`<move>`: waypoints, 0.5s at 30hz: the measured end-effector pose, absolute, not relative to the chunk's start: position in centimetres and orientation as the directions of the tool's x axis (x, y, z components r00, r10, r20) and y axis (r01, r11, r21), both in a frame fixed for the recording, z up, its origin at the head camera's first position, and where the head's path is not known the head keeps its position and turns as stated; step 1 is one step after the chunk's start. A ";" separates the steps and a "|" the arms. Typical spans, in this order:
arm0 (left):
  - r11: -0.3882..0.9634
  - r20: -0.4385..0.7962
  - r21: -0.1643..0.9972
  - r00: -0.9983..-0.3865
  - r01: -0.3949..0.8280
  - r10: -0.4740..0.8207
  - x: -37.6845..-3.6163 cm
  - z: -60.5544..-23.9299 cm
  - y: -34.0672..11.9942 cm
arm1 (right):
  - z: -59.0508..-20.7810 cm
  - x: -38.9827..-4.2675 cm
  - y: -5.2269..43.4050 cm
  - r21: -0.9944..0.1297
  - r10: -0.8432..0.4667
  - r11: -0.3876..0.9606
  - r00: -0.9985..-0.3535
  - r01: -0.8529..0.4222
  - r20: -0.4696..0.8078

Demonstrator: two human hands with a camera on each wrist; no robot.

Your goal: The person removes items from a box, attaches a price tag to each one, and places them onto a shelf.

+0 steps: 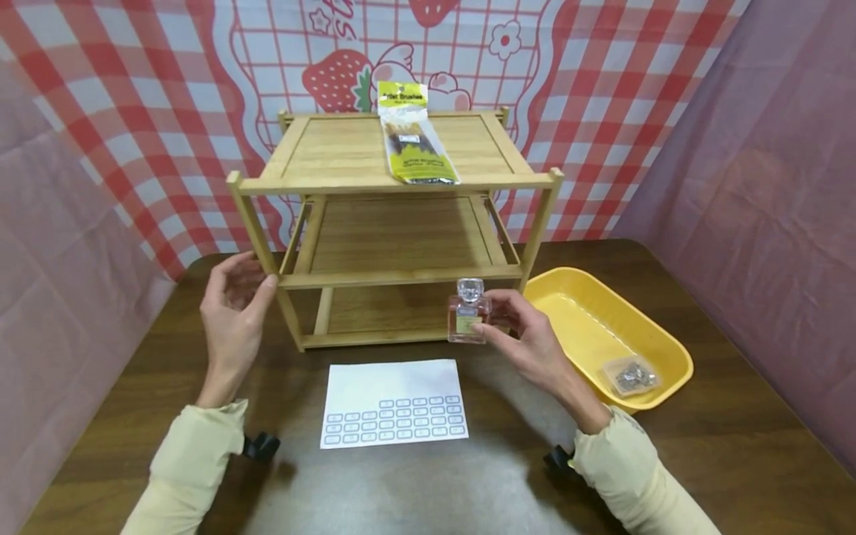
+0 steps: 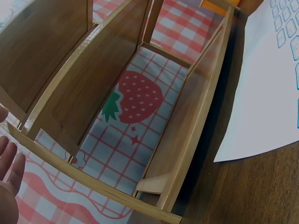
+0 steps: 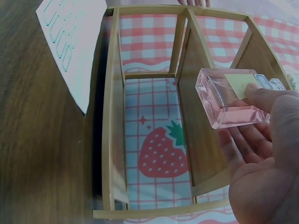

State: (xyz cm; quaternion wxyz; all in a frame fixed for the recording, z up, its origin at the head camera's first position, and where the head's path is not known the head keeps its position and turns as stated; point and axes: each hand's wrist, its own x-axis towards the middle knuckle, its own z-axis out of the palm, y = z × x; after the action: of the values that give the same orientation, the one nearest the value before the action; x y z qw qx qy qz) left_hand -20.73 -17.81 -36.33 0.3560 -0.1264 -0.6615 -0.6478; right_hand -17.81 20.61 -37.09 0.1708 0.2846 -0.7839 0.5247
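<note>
In the head view my right hand (image 1: 528, 334) pinches a small square glass perfume bottle (image 1: 461, 325) of pink liquid, with a clear stopper and a pale yellow label. The bottle is upright in front of the right side of a wooden three-tier shelf (image 1: 394, 279). From the right wrist view, the thumb presses the label of the perfume bottle (image 3: 224, 100) and the fingers lie behind it. My left hand (image 1: 234, 319) is at the shelf's left front post, fingers loosely bent and holding nothing; whether the thumb touches the post I cannot tell.
A pack of artist brushes (image 1: 417, 145) lies on the top tier. Right of the shelf stands a yellow basin (image 1: 575, 297) with a small clear bag of metallic pieces (image 1: 631, 375) inside. A white sheet (image 1: 391, 383) printed with small boxes lies on the table before the shelf.
</note>
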 end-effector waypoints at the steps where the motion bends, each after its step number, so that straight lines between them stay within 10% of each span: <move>1: 0.142 0.632 0.771 -0.719 0.621 -0.288 -20.8 -36.3 -17.8 | -37.0 -17.8 20.6 -0.725 -0.266 0.283 -0.778 -0.628 0.570; 15: 0.179 0.602 0.798 -0.758 0.575 -0.249 -21.5 -36.6 -17.1 | -35.6 -17.8 20.0 -0.741 -0.235 0.277 -0.791 -0.612 0.565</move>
State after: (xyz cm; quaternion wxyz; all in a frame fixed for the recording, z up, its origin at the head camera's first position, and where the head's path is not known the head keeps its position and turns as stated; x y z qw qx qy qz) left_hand -21.50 -17.08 -36.56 0.3271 -0.1175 -0.6947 -0.6298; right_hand -17.80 19.99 -35.56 0.1756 0.2717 -0.7794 0.5365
